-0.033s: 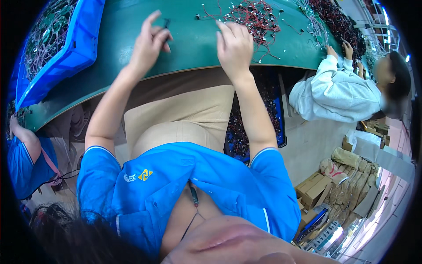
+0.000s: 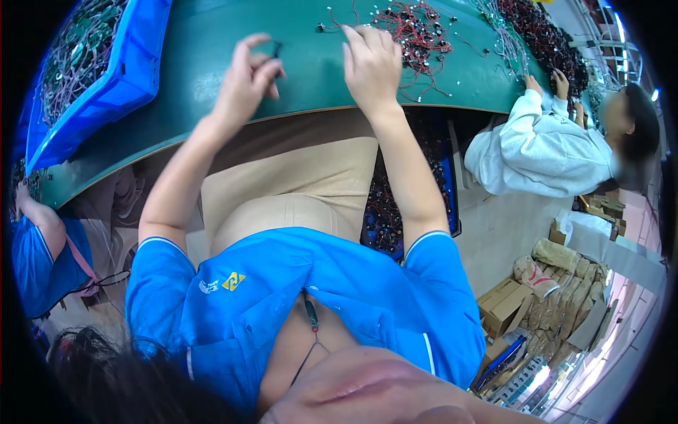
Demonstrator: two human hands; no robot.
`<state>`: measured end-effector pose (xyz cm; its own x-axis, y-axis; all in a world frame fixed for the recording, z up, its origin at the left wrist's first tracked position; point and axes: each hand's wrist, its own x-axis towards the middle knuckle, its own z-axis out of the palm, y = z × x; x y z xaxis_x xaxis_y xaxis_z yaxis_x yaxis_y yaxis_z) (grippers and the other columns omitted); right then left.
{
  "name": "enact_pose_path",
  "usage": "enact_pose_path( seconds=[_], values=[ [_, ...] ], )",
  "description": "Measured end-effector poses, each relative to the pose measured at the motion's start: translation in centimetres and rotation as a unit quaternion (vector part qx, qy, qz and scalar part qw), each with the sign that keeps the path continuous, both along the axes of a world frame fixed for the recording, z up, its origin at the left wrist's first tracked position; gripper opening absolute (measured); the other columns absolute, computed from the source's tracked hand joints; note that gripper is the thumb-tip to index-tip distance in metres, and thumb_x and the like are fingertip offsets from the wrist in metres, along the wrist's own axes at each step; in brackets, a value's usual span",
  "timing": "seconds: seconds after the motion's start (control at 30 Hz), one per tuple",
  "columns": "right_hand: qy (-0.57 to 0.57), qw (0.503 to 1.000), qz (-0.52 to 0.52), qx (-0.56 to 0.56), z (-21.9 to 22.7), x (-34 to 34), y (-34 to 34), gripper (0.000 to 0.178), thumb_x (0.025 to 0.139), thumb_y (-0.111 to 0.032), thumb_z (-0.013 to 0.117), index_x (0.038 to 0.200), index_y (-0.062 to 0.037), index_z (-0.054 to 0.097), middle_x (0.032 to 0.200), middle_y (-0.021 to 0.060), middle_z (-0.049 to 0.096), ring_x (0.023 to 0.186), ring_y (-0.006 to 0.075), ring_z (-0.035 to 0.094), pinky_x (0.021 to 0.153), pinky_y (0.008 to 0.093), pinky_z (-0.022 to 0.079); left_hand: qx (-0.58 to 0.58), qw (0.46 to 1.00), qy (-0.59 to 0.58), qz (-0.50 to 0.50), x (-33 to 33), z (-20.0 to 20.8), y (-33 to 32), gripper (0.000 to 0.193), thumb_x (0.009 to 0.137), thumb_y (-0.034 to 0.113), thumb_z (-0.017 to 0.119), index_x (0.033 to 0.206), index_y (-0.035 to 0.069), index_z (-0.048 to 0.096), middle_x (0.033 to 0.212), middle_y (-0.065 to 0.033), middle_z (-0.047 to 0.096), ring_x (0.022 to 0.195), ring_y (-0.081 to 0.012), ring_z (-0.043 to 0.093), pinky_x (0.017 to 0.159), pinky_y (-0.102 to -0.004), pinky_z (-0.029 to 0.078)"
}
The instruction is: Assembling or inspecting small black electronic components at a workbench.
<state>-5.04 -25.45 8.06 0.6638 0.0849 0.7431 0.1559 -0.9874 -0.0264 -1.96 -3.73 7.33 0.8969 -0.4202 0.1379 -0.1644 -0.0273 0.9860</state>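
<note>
My left hand [image 2: 247,81] hovers over the green table [image 2: 205,42], fingers curled. A small thin black piece [image 2: 277,49] shows at its fingertips and appears held; blur hides its exact kind. To the right, my right hand [image 2: 373,71] has its back turned up and its fingers bent down together. Whatever its fingertips pinch, if anything, is hidden. Just beyond and right of that hand lies a tangled pile of red and black wires with small connectors [image 2: 424,35]. One small black connector [image 2: 322,28] on a wire sits left of my right fingertips.
A blue bin [image 2: 134,63] of wires stands at the table's left. More wire bundles [image 2: 505,35] lie far right, near a person in a grey sweatshirt [image 2: 540,145]. Another person's blue sleeve [image 2: 42,261] shows at far left. Below the table edge is a crate of dark parts [image 2: 388,212].
My left hand has shifted slightly right and nearer to me, the black piece moving along with it. My right hand has moved slightly left and away from me.
</note>
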Motion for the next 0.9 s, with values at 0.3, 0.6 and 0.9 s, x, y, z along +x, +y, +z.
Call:
enact_pose_path(
  seconds=[0.3,0.6,0.9],
  values=[
    [0.064,0.977,-0.025,-0.201,-0.9,7.3,-1.6,0.013,0.079,-0.015,0.062,0.091,-0.0114,0.066,0.084,0.0036,0.063,0.079,0.0228,0.056,0.073,0.0352,0.041,0.160,0.967,-0.102,-0.169,-10.5,-3.3,6.1,0.026,0.087,0.002,0.060,0.113,0.003,0.057,0.089,-0.0071,0.062,0.067,-0.0141,0.054,0.060,-0.0260,0.043],
    [0.156,0.964,-0.097,0.191,11.4,6.0,-1.2,0.007,0.092,-0.012,0.053,0.096,-0.0064,0.055,0.073,0.0093,0.060,0.059,0.0267,0.055,0.058,0.0370,0.045,0.116,0.977,0.117,-0.132,-13.8,-6.2,6.4,0.021,0.087,0.002,0.059,0.109,0.002,0.059,0.084,-0.0054,0.060,0.064,-0.0116,0.051,0.059,-0.0254,0.043],
    [0.265,0.823,0.194,0.463,2.0,-6.4,6.1,0.009,0.092,-0.010,0.056,0.089,-0.0037,0.061,0.064,-0.0024,0.052,0.053,0.0056,0.039,0.048,0.0210,0.032,0.048,0.974,0.211,-0.068,-15.2,-7.4,4.1,0.019,0.092,0.001,0.053,0.109,-0.001,0.060,0.079,-0.0046,0.058,0.064,-0.0089,0.055,0.056,-0.0197,0.044]
  ],
)
